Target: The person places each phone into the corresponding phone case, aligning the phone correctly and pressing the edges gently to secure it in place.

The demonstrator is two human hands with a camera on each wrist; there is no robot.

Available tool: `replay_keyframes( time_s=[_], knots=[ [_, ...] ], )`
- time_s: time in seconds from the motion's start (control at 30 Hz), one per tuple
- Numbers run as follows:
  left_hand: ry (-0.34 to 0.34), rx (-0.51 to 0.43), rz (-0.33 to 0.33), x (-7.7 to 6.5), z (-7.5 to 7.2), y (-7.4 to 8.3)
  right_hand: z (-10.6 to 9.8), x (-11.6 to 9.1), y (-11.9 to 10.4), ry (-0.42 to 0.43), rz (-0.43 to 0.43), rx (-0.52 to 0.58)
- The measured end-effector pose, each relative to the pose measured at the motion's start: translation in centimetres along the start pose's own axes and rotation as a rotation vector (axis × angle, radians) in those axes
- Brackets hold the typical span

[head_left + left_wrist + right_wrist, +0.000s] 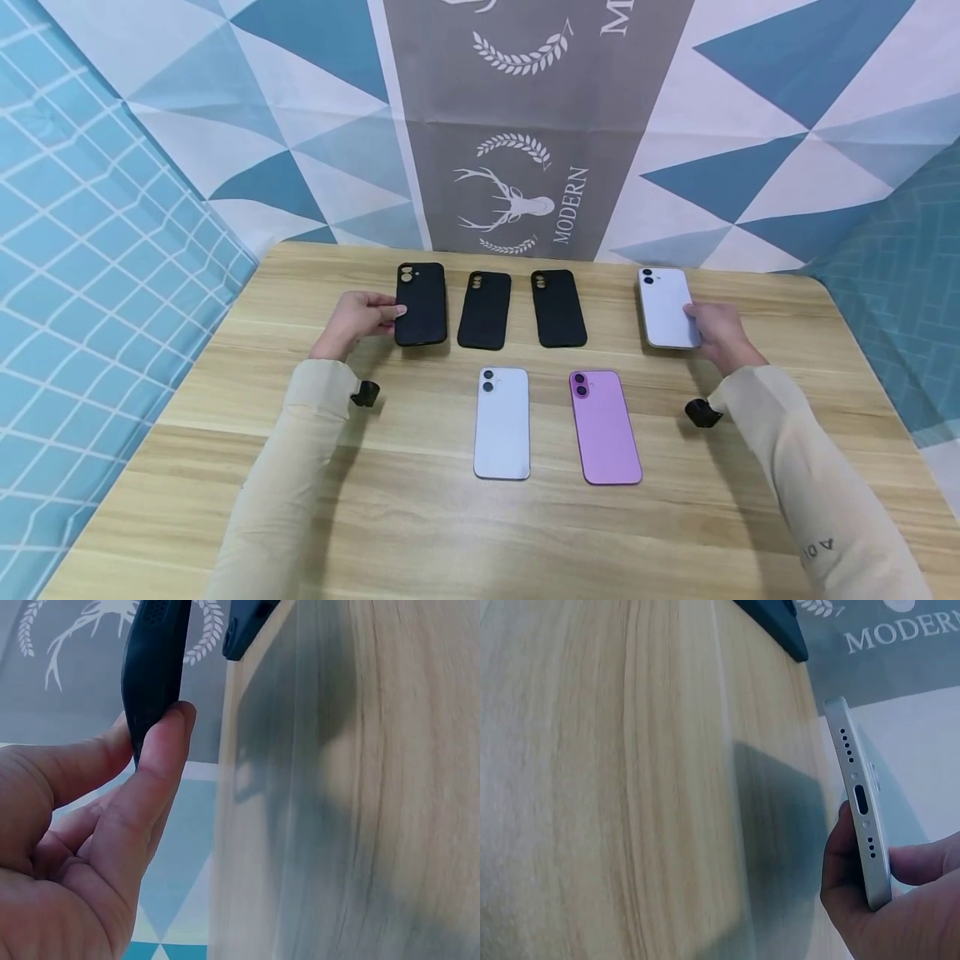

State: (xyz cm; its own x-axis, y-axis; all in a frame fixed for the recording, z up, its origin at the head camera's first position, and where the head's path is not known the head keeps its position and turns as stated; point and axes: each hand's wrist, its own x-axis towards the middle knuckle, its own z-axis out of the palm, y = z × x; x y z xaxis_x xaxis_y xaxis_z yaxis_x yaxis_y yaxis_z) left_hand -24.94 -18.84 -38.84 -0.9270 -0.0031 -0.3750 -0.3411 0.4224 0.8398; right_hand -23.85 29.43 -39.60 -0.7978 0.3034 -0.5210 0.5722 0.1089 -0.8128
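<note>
My left hand (pixel 358 318) pinches the lower left edge of a black phone case (pixel 422 305), thumb on its back. In the left wrist view, this case (pixel 155 664) is seen edge-on between thumb and fingers, raised off the wood. On the far right, my right hand (pixel 722 332) holds a white phone (pixel 667 310) by its lower right edge, camera side up. The right wrist view shows the bottom edge of the phone (pixel 850 769), with its charging port and small holes, above its shadow on the table.
Two more black phone cases, one at centre left (pixel 484 312) and one at centre (pixel 559 308), lie between the hands. Nearer, a second white phone (pixel 502 427) and a pink phone (pixel 607 429) lie back up on the wooden table (pixel 420 533). Patterned cloth (pixel 517 108) hangs behind.
</note>
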Motion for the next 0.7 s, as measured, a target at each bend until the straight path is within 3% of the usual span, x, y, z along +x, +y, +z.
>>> replay_keyframes(
  time_s=[0.3, 0.7],
  knots=[
    [-0.008, -0.021, 0.041, -0.5, 0.7, 0.9, 0.5, -0.8, -0.4, -0.029, -0.053, 0.006],
    [-0.013, -0.048, 0.051, -0.1, 0.9, 0.8, 1.3, -0.9, -0.5, -0.068, -0.090, 0.025]
  ],
)
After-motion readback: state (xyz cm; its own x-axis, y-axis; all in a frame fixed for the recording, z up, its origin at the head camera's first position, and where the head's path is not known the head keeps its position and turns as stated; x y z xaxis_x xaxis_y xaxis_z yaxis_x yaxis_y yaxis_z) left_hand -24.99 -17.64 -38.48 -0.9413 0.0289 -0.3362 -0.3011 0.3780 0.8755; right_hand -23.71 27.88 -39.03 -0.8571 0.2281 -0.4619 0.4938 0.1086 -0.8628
